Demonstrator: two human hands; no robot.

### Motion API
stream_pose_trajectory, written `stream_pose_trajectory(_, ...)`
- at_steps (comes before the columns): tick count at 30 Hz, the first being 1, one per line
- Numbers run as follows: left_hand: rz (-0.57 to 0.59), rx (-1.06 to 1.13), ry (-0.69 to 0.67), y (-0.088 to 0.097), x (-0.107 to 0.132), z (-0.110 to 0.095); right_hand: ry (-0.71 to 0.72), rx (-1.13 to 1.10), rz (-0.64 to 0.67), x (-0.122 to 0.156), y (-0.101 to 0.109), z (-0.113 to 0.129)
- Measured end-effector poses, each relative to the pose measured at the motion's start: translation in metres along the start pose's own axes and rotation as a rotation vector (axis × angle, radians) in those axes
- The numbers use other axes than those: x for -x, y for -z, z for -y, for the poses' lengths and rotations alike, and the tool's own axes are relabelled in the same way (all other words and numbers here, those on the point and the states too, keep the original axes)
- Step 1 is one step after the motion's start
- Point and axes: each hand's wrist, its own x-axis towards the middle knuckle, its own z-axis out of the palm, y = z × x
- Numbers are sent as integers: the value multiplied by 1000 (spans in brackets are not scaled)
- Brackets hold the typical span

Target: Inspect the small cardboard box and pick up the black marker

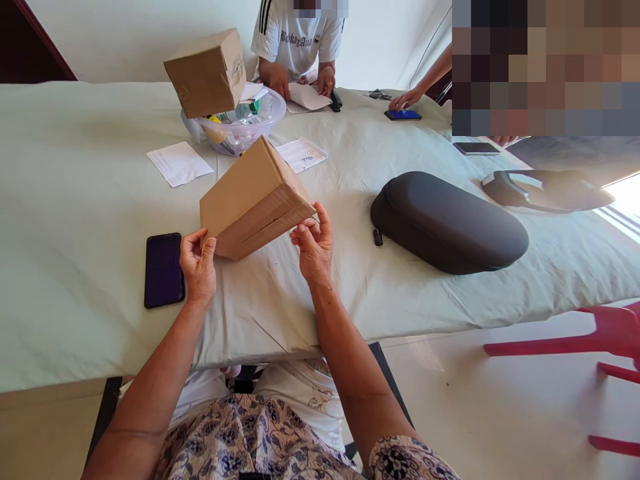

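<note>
A brown cardboard box [250, 193] is held tilted over the table, with a slit-like seam along its near side. My left hand [199, 263] pinches its lower left corner between thumb and fingers. At the box's right end, my right hand [315, 247] has its fingers curled against the edge and a flap corner. A dark smartphone [164, 270] lies on the cloth just left of my left hand. Behind the box are a white paper slip [180, 163] and a printed paper [303, 155].
A second cardboard box [205, 73] rests on a clear plastic basin [273, 113] of packaging. A black case [450, 223] lies at right, near a headset-like object [545, 190]. Across the table, a person [300, 53] handles paper; another person's hand [406, 100] touches a phone [403, 115]. A red chair [610, 333] stands right.
</note>
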Motion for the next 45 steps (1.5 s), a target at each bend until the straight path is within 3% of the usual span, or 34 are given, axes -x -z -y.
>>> stream_pose_trajectory(10, -19, -1, 13, 0, 1, -2, 247, 282, 35, 7, -7, -4)
stream_pose_trajectory(16, -26, 118, 134, -6, 6, -8, 160, 226, 120, 12, -13, -9)
stream_pose_trajectory(25, 15, 348, 288, -9, 5, -2, -22, 465, 495, 25, -21, -4)
stream_pose_trajectory(30, 99, 266, 353, -5, 4, 6, -19, 550, 517, 28, -21, -8)
stream_pose_trajectory(32, 91, 148, 308, -3, 5, 5, -22, 551, 508, 27, -20, -9)
stream_pose_trajectory(36, 29, -156, 72, -2, 8, -1, -29, 556, 505, 28, -20, -6)
stream_pose_trajectory(41, 125, -354, -122, -3, 14, -5, 9, 557, 531, 31, -23, -4)
stream_pose_trajectory(45, 113, -515, -211, -5, 18, -4, 63, 613, 573, 33, -23, -6)
